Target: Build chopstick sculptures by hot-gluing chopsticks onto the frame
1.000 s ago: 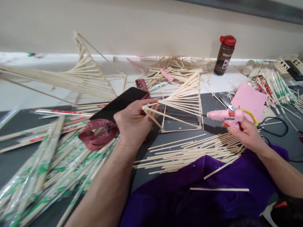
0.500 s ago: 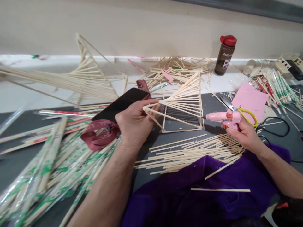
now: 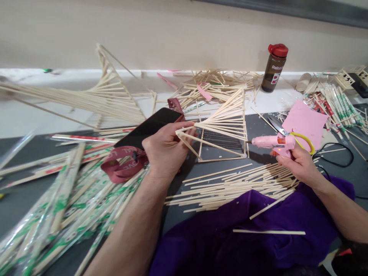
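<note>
My left hand point(image 3: 168, 147) is closed, its fingers pinching a stick at the left side of a small frame of wooden sticks point(image 3: 222, 153). Sticks fan out across this frame from its left side to its right upright. My right hand point(image 3: 300, 165) grips a pink hot glue gun point(image 3: 273, 142), whose nozzle points left, close by the frame's right upright; I cannot tell whether it touches. Loose wooden sticks point(image 3: 227, 188) lie in front of the frame. One more stick point(image 3: 268, 232) rests on purple cloth point(image 3: 215, 245) over my lap.
Paper-wrapped chopsticks point(image 3: 71, 207) spread at the left. A black phone point(image 3: 149, 126) with a red strap point(image 3: 122, 165) lies behind my left hand. A larger stick structure point(image 3: 115, 88) stands at the back left. Yellow-handled scissors point(image 3: 301, 142), pink paper point(image 3: 307, 119) and a bottle point(image 3: 275, 69) are to the right.
The whole view has shifted slightly. Both hands keep their holds, and the glue gun's nozzle sits slightly higher against the frame's right upright.
</note>
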Motion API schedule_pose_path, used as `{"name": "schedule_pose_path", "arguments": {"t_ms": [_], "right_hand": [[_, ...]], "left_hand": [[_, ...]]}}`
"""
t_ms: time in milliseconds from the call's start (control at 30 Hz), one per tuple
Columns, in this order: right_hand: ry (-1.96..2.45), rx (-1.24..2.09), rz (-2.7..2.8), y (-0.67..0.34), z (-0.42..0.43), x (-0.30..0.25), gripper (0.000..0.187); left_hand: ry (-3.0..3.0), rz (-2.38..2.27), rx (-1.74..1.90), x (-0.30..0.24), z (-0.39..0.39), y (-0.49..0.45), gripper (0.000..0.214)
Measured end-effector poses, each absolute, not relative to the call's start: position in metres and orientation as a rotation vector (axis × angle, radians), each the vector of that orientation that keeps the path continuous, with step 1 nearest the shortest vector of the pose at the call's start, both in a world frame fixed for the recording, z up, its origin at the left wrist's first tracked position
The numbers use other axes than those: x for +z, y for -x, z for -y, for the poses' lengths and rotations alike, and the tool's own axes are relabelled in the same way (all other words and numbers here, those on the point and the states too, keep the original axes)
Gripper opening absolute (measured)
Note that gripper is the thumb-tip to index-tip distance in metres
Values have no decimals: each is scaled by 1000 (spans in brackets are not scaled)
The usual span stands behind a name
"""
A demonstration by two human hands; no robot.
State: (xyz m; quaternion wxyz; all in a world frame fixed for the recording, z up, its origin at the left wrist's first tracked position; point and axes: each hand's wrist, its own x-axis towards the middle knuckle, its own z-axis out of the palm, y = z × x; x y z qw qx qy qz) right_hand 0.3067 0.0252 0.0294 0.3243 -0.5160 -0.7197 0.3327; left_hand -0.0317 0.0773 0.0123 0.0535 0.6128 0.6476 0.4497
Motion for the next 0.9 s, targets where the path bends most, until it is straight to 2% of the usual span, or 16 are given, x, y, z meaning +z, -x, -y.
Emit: {"name": "schedule_pose_path", "arguments": {"t_ms": [133, 300, 467, 667, 900], "right_hand": [[1339, 900, 1796, -304, -25, 30, 36], [1317, 853, 1753, -304, -24, 27, 27], [1278, 789, 1867, -306, -23, 21, 33], [1264, 613, 1958, -305, -23, 19, 27], [1271, 629, 1928, -302, -25, 16, 29]], "left_hand": [[-1849, -1868, 1460, 13, -77, 32, 31], [-1852, -1857, 1478, 12, -77, 32, 29], [-1858, -1852, 1498, 12, -77, 32, 26], [-1866, -1841, 1501, 12, -78, 33, 25], [-1883, -1847, 1471, 10, -79, 35, 28]]}}
